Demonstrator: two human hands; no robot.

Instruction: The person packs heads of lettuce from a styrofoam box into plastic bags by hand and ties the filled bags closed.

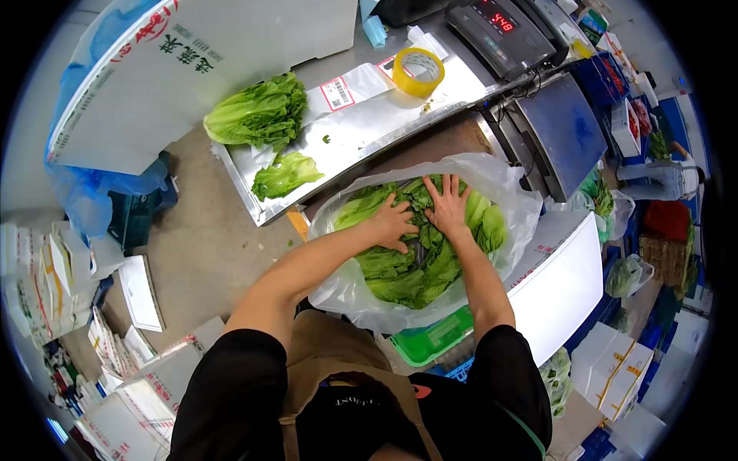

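In front of my body a large clear plastic bag (327,280) stands with its mouth wide, full of green leafy lettuce (419,286). My left hand (392,224) lies on the leaves left of the middle, fingers spread. Beside it my right hand (448,206) rests palm down on the lettuce, its fingers also apart. Neither hand grips anything. On the metal table beyond, one more lettuce head (265,114) lies at the left end, with a loose leaf (286,175) near the corner.
The metal table (369,138) carries a yellow tape roll (418,72), a strip of labels (338,92) and a scale display (503,34) in red digits. White foam boxes (565,269) stand to the right. A green crate (434,338) sits below the bag. A person (661,180) stands far right.
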